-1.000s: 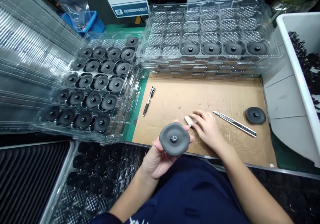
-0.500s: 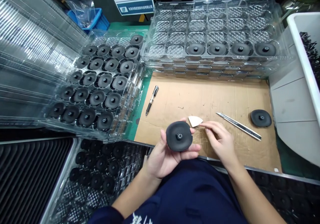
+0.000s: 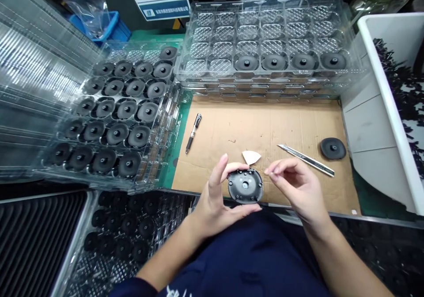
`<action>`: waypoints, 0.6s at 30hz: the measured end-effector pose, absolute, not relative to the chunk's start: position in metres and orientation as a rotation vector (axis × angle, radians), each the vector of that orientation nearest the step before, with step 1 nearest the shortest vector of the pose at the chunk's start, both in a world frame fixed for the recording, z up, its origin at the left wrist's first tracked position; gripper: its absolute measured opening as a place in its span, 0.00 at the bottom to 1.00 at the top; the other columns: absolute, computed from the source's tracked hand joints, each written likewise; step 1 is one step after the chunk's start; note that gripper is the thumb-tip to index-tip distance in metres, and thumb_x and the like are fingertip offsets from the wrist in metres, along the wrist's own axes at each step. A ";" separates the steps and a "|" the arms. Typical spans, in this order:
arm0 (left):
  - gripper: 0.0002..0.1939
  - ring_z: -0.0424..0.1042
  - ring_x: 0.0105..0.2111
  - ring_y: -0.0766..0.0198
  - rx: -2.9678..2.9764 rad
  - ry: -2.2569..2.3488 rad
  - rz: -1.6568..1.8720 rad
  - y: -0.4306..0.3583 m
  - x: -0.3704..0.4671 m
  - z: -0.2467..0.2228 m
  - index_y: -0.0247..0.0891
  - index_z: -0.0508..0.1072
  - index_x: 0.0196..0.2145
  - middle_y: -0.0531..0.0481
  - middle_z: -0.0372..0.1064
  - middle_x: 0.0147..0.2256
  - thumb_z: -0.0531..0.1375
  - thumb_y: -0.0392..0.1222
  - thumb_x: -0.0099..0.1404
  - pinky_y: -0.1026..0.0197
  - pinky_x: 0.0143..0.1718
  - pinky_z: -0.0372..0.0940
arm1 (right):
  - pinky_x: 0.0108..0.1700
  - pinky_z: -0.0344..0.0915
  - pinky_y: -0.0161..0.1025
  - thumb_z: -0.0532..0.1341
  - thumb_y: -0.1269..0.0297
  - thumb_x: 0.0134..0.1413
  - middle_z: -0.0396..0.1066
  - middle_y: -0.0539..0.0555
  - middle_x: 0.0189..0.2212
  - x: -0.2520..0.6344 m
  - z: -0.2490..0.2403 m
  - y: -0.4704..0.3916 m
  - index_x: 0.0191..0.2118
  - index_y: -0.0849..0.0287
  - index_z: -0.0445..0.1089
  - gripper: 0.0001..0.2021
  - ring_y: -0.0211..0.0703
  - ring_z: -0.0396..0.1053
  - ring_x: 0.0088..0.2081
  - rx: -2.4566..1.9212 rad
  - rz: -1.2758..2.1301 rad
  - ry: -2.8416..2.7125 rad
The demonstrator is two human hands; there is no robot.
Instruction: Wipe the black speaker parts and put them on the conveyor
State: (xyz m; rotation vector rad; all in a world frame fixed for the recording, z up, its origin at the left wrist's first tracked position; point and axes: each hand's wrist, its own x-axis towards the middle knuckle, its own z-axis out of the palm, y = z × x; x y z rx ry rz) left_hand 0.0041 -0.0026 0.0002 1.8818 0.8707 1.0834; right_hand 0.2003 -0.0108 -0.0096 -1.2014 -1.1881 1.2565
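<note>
My left hand (image 3: 218,199) grips a black rounded disc (image 3: 245,185) by its edges, with the side bearing small pegs and a centre hole facing up. Just right of it, my right hand (image 3: 294,180) has thumb and forefinger pinched together; whatever is between them is too small to make out. A white wedge-shaped piece (image 3: 251,157) lies on the cardboard (image 3: 232,124) just beyond the held disc. Farther right are a slim cutter knife (image 3: 308,160) and another black disc (image 3: 333,149), its stem up. A pen (image 3: 193,133) lies at the left.
Clear trays (image 3: 150,155) with rows of black discs stand at the left. Stacked clear trays (image 3: 228,77) are behind the cardboard, with several discs in the front row. A white bin (image 3: 386,89) of small black parts stands at the right, a blue bin (image 3: 121,29) at the back left.
The disc in my left hand has been turned over from its stem side to its pegged side. My right hand has moved off the white piece. The whole view has shifted slightly.
</note>
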 end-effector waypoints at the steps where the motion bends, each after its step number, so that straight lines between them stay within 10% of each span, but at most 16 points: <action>1: 0.59 0.67 0.49 0.55 1.844 0.879 1.073 -0.003 0.004 0.001 0.44 0.32 0.64 0.37 0.63 0.49 0.69 0.36 0.48 0.47 0.51 0.62 | 0.38 0.64 0.35 0.61 0.71 0.54 0.70 0.49 0.33 0.199 -0.003 -0.011 0.34 0.55 0.65 0.05 0.36 0.68 0.37 -1.146 1.369 -1.156; 18: 0.57 0.68 0.48 0.53 1.320 0.903 0.698 -0.012 0.005 0.017 0.49 0.27 0.64 0.43 0.66 0.48 0.67 0.44 0.52 0.48 0.54 0.58 | 0.35 0.68 0.30 0.67 0.71 0.46 0.72 0.48 0.29 0.205 0.029 0.005 0.26 0.60 0.64 0.09 0.31 0.70 0.30 -0.878 2.122 -1.048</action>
